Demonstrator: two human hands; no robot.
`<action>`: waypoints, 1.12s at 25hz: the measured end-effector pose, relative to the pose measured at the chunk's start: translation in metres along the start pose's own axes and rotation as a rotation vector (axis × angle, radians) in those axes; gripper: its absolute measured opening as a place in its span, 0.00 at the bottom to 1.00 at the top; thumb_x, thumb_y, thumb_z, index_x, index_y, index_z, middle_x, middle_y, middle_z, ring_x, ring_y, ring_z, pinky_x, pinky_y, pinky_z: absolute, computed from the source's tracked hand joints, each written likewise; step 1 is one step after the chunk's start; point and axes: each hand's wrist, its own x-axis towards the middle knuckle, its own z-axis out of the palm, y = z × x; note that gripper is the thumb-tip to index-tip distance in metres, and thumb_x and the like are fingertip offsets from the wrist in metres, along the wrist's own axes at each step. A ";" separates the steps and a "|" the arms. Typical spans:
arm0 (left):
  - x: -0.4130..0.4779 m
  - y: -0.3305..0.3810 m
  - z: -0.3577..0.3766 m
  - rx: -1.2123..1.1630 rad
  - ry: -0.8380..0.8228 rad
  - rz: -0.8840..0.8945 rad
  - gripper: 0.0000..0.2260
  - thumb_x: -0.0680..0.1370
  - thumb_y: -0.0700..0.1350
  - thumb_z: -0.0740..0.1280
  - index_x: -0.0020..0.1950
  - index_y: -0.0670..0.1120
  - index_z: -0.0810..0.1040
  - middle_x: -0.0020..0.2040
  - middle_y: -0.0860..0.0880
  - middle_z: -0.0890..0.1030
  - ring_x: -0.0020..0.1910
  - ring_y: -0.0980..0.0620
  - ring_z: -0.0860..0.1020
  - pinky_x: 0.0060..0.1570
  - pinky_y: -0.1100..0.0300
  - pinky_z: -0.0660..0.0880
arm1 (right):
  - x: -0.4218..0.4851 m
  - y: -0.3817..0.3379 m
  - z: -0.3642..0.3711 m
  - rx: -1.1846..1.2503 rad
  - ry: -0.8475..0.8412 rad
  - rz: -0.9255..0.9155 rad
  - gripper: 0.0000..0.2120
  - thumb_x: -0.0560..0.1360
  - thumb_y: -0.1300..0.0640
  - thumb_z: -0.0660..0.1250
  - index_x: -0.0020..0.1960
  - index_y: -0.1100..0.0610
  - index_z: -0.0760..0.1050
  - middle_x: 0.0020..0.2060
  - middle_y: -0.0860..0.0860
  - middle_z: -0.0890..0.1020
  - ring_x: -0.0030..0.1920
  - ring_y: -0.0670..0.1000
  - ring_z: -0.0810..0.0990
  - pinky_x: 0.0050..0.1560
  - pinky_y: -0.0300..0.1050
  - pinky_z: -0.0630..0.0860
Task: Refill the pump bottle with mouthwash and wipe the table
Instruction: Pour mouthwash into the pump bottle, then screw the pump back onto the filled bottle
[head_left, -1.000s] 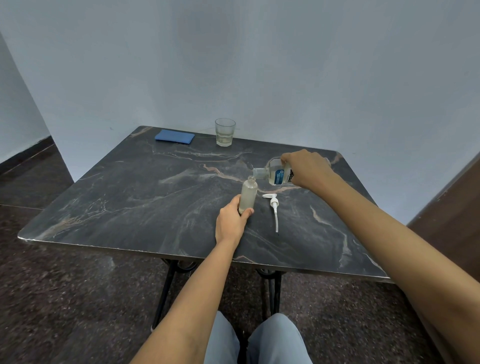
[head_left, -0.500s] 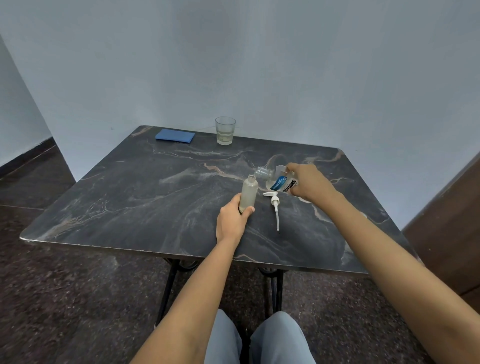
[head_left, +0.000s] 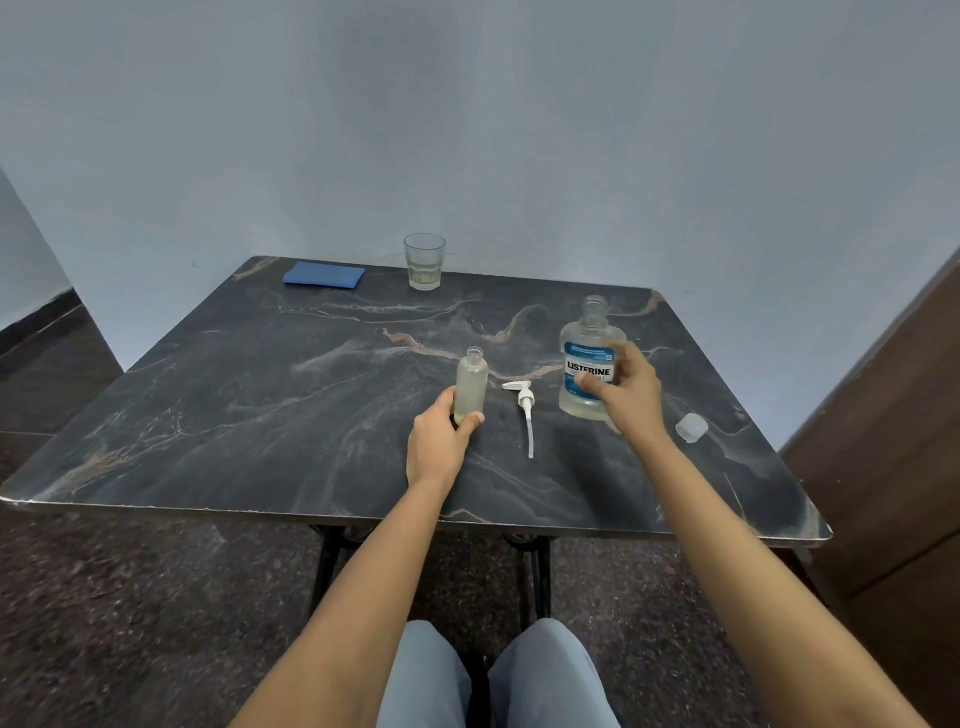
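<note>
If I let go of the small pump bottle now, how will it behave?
The pump bottle is tall, narrow and upright, so probably tippy. Its neck is open, with the pump lying beside it, so a knock would likely spill. The left hand steadies its base.

Head-worn wide view, looking down over table (head_left: 208, 415), close

Both forearms bare, no sleeves in view; light grey-blue trousers (head_left: 498, 680) cover both knees.
</note>
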 end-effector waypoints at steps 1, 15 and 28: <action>0.000 0.000 0.000 -0.001 0.001 0.000 0.18 0.76 0.51 0.69 0.65 0.53 0.74 0.52 0.54 0.81 0.48 0.54 0.78 0.47 0.56 0.74 | -0.001 0.008 -0.004 0.057 0.012 0.025 0.21 0.68 0.63 0.75 0.58 0.54 0.73 0.51 0.51 0.83 0.50 0.50 0.82 0.52 0.47 0.79; -0.001 0.000 -0.001 -0.009 0.000 0.012 0.16 0.75 0.51 0.69 0.63 0.54 0.74 0.46 0.59 0.79 0.45 0.58 0.77 0.43 0.61 0.69 | -0.012 0.031 -0.021 0.142 0.013 0.086 0.30 0.69 0.63 0.75 0.66 0.56 0.66 0.62 0.51 0.75 0.61 0.49 0.75 0.64 0.44 0.72; 0.001 -0.001 -0.001 -0.002 0.007 0.025 0.18 0.75 0.51 0.70 0.64 0.53 0.74 0.52 0.53 0.82 0.48 0.55 0.77 0.49 0.55 0.76 | -0.004 -0.013 0.096 -0.908 -0.328 0.027 0.16 0.78 0.56 0.61 0.65 0.57 0.72 0.61 0.61 0.74 0.62 0.62 0.71 0.59 0.55 0.72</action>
